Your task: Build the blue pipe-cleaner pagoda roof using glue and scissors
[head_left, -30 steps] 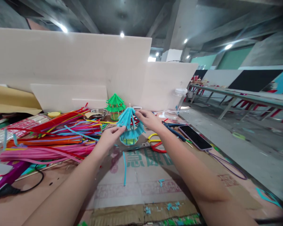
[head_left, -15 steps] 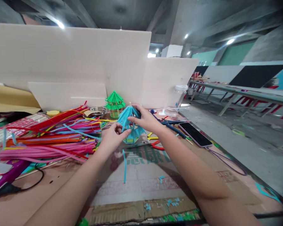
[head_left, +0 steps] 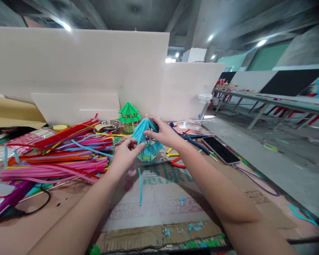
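Observation:
A small blue model pavilion (head_left: pixel 141 130), with a pointed roof of pipe-cleaner strips and a green base, stands on the cardboard between my hands. My right hand (head_left: pixel 166 135) wraps over the right side of its roof, fingers behind and thumb across the front. At the lower left roof edge is my left hand (head_left: pixel 124 153), fingers curled and thumb stretched against the model; its fingertips are partly hidden. A single blue strip (head_left: pixel 140 187) lies in front. Behind stands a finished-looking green model pavilion (head_left: pixel 129 115) with two roof tiers.
Bundles of coloured pipe cleaners (head_left: pixel 55 171) fill the left, near a purple tool with a cord (head_left: pixel 12 202). Red-and-yellow-handled scissors (head_left: pixel 177 162), dark-handled pliers (head_left: pixel 194 143), a phone (head_left: pixel 220 150) and a clear jar (head_left: pixel 202 108) are at right. White boards (head_left: pixel 82 67) stand behind.
Both hands stay at the blue pavilion with almost the same grip. The left thumb has shifted slightly up along the model, and the view has moved a little.

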Demonstrator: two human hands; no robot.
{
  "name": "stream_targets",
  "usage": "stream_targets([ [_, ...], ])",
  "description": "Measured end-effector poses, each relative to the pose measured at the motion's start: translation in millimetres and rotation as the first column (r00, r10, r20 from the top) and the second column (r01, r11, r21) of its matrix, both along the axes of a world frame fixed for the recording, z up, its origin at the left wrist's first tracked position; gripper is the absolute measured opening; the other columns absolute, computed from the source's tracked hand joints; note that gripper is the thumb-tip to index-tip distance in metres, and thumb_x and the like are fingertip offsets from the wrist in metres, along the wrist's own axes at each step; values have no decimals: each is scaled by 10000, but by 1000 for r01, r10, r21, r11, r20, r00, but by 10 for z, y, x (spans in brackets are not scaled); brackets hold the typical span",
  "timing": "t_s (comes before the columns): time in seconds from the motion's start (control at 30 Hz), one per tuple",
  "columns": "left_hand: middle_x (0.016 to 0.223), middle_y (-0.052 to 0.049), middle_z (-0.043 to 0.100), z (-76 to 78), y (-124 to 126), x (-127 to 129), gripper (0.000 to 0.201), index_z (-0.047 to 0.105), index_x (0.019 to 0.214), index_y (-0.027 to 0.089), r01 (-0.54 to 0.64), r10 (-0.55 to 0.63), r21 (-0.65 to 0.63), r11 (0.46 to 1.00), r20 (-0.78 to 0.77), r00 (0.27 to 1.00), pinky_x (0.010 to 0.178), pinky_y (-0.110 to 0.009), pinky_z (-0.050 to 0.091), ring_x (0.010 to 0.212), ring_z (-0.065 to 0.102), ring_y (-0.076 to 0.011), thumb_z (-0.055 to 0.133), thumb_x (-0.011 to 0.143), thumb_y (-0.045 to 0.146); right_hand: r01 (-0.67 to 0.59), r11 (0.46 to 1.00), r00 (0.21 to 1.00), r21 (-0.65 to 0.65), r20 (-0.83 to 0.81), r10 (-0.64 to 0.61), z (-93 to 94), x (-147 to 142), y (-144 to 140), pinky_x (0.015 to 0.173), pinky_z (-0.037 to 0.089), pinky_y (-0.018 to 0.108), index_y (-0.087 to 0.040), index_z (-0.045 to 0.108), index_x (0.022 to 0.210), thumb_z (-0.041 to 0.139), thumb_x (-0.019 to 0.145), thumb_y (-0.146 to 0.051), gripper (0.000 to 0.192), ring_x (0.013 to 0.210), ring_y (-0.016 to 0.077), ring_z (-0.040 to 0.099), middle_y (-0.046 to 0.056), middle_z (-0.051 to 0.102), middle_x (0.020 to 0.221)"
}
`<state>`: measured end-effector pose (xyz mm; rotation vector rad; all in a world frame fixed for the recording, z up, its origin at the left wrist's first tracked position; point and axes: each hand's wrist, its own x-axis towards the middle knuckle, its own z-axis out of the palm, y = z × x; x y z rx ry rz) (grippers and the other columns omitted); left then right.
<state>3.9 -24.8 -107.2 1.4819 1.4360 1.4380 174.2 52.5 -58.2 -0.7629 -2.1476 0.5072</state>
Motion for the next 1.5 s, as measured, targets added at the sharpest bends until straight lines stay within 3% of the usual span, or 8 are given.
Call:
stream_targets([
  [0.33, 646, 60, 429, 77, -42, -13, 349, 514, 745, 186, 6, -6, 7, 1000, -72, 997, 571, -237, 313, 592, 408, -109, 688, 702, 485, -93, 996, 988, -7, 125, 93, 79, 60, -20, 1125, 345, 399, -153, 379, 1449, 683, 797, -337, 743, 1347, 257, 445, 132, 470, 1459],
  [0.5, 776, -11, 615, 103, -13, -208, 422, 647, 851, 158, 170, -177, -66, 983, -116, 977, 634, -252, 405, 686, 548, -152, 716, 689, 543, -93, 996, 991, 1, 98, 93, 37, 45, 19, 1129, 341, 401, -170, 387, 1446, 669, 817, -333, 708, 1344, 238, 453, 124, 465, 1470],
  [0.6, 813, -63, 691, 183, -24, -341, 482, 701, 814, 154, 170, -188, -143, 975, -124, 974, 619, -273, 444, 675, 600, -183, 666, 705, 622, -80, 997, 993, 1, 87, 79, 10, 56, 65, 1136, 330, 386, -155, 384, 1453, 664, 823, -344, 715, 1353, 236, 444, 126, 463, 1474],
  [0.73, 632, -44, 662, 253, -84, -354, 501, 669, 647, 171, -4, 1, -10, 1000, -265, 964, 580, -268, 414, 587, 581, -175, 532, 822, 620, -59, 998, 995, 1, 82, 59, -13, 65, 106, 1134, 329, 382, -155, 381, 1461, 598, 877, -362, 657, 1349, 228, 452, 118, 477, 1469],
  [0.87, 759, -20, 706, 164, -205, -92, 303, 724, 846, 202, -65, 141, 199, 978, -399, 906, 615, -252, 403, 651, 596, -164, 577, 865, 466, -4, 1000, 995, 30, 101, 1, -4, 35, 75, 1124, 334, 374, -127, 421, 1425, 583, 897, -331, 589, 1345, 226, 455, 140, 483, 1462],
  [1.03, 817, -47, 735, 17, -281, 142, 318, 715, 1042, 232, -31, 185, 222, 975, -716, 674, 637, -282, 370, 732, 639, -215, 543, 907, 463, 135, 986, 983, 96, 112, -146, 33, -3, -18, 984, 442, 408, -163, 504, 1306, 605, 892, -379, 478, 1178, 266, 577, 134, 610, 1290],
  [1.2, 757, -54, 716, 36, -277, 102, 385, 708, 1001, 225, -89, 267, 269, 959, -758, 594, 619, -291, 334, 691, 632, -224, 522, 900, 546, 177, 965, 971, 194, 124, -203, 47, -46, -92, 927, 458, 414, -162, 542, 1200, 625, 878, -422, 422, 1097, 284, 597, 136, 642, 1175],
  [1.5, 796, -53, 707, 73, -263, 62, 295, 675, 932, 222, -102, 283, 279, 955, -753, 594, 592, -283, 291, 689, 616, -208, 445, 957, 405, 139, 941, 973, 308, 136, -188, 51, -127, -198, 970, 432, 424, -169, 536, 1206, 622, 887, -413, 411, 1140, 292, 561, 144, 619, 1188],
])
